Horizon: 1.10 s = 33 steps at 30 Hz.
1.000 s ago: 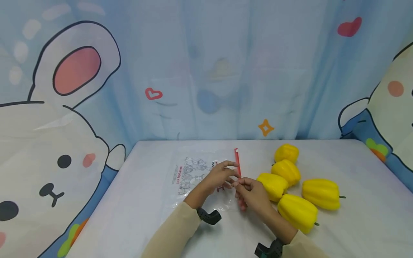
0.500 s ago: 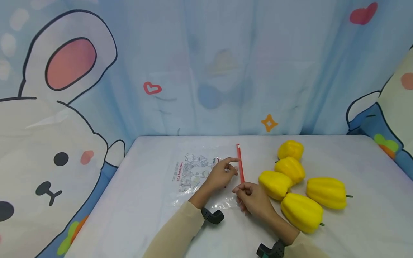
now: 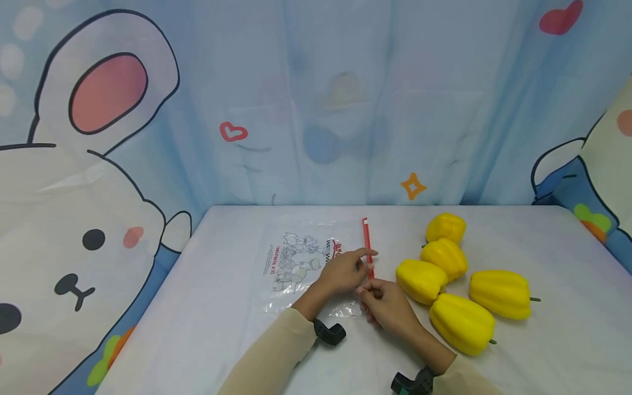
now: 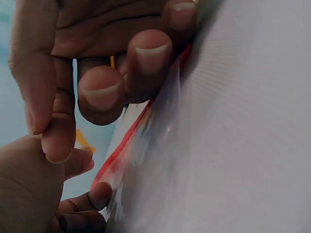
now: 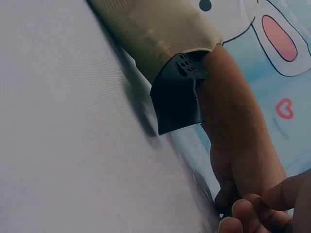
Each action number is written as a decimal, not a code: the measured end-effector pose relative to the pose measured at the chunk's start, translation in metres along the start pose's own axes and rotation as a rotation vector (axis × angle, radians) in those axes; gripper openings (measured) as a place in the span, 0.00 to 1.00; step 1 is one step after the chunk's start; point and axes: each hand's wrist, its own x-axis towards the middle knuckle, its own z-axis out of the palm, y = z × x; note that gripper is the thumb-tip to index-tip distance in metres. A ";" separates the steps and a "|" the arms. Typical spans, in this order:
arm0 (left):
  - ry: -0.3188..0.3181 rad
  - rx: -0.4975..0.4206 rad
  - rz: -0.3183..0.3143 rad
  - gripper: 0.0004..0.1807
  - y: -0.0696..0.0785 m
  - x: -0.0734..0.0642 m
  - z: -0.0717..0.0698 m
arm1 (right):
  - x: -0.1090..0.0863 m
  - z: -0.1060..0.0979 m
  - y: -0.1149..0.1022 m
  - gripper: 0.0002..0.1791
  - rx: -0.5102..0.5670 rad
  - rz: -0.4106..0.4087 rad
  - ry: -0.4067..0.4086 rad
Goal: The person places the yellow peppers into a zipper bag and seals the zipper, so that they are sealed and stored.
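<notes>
Working the red zip strip (image 3: pixel 367 247) of a clear bag (image 3: pixel 301 269), both hands at its mouth. Left hand (image 3: pixel 345 271): fingers curled on the strip, pinching the bag edge, forefinger extended along it. Right hand (image 3: pixel 387 304): fingertips pinching the same strip nearer the front edge. Step judged: parting or sealing the zip; which one cannot be told. Next move likely calls for a steady pinch on each side and an even pull or press along the strip. Bag: thin, glossy, printed with cartoon figures, flat on the worktop (image 3: pixel 222 329), mid-width. Five yellow peppers (image 3: pixel 461 323) lie toward the right edge.
</notes>
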 end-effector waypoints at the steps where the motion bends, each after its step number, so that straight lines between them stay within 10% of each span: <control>1: -0.002 0.014 0.000 0.20 0.001 0.000 0.000 | 0.000 0.000 0.000 0.09 -0.001 0.002 0.000; 21: 0.044 0.040 -0.104 0.22 0.000 0.003 0.007 | 0.003 -0.011 0.001 0.10 -0.022 0.042 0.031; 33: 0.087 0.059 -0.134 0.23 0.002 0.002 0.007 | 0.009 -0.017 0.008 0.12 -0.314 -0.078 0.146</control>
